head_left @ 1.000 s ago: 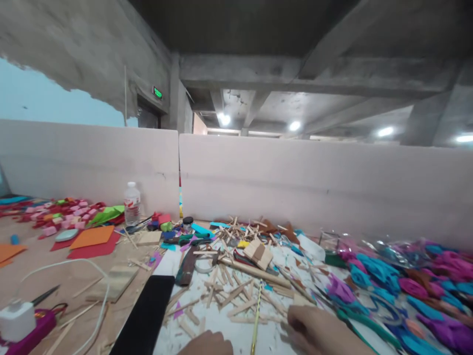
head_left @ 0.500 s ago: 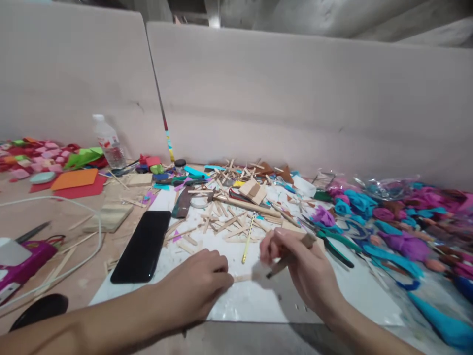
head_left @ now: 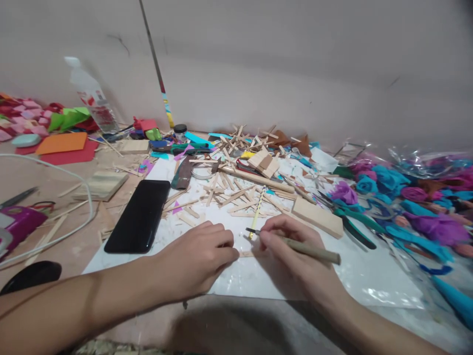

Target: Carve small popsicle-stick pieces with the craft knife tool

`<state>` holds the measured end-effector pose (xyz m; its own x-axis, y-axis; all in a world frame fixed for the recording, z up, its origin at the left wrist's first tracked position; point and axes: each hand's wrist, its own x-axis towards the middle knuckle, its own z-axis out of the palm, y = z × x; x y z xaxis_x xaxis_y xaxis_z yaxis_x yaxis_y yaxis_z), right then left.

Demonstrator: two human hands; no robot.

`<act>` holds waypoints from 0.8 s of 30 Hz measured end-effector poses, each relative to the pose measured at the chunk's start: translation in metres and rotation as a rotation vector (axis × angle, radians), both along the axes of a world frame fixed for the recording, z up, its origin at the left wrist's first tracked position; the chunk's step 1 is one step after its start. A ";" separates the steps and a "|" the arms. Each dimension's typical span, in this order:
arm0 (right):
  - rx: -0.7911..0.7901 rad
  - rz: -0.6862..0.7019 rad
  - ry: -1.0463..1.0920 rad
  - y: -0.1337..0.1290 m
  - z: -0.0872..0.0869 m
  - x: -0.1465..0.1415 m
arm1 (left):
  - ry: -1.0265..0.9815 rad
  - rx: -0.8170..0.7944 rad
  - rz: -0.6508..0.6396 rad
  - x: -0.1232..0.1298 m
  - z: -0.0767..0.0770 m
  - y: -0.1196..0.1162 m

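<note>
My left hand rests on the white sheet with its fingers curled together. Its thumb and forefinger pinch the end of a thin wooden stick, which lies flat and runs rightward. Just to the right, my right hand is closed round a pen-like wooden-handled tool. The tool's dark, thin tip points left, above the sheet and near a yellow patterned strip. Behind the right hand lies a pale wooden block.
A black phone lies left of my left hand. Wooden scraps and a hammer sit behind. Green-handled pliers lie on the right beside colourful crepe paper. A bottle leans at the back left.
My view has tipped downward. The right hand has turned the tool: its tip has risen from low over the sheet and points left, the handle now sticking out rightward. The left hand keeps its hold.
</note>
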<state>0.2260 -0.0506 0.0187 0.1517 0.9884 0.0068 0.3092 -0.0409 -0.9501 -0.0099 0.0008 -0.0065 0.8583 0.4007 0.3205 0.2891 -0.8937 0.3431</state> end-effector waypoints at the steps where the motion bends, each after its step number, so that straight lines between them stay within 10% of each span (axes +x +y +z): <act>1: 0.002 -0.007 -0.019 -0.002 -0.002 -0.002 | 0.000 0.004 -0.001 0.000 0.000 0.000; 24: 0.045 -0.071 -0.360 -0.003 -0.010 -0.010 | 0.049 0.074 -0.007 -0.002 0.000 0.001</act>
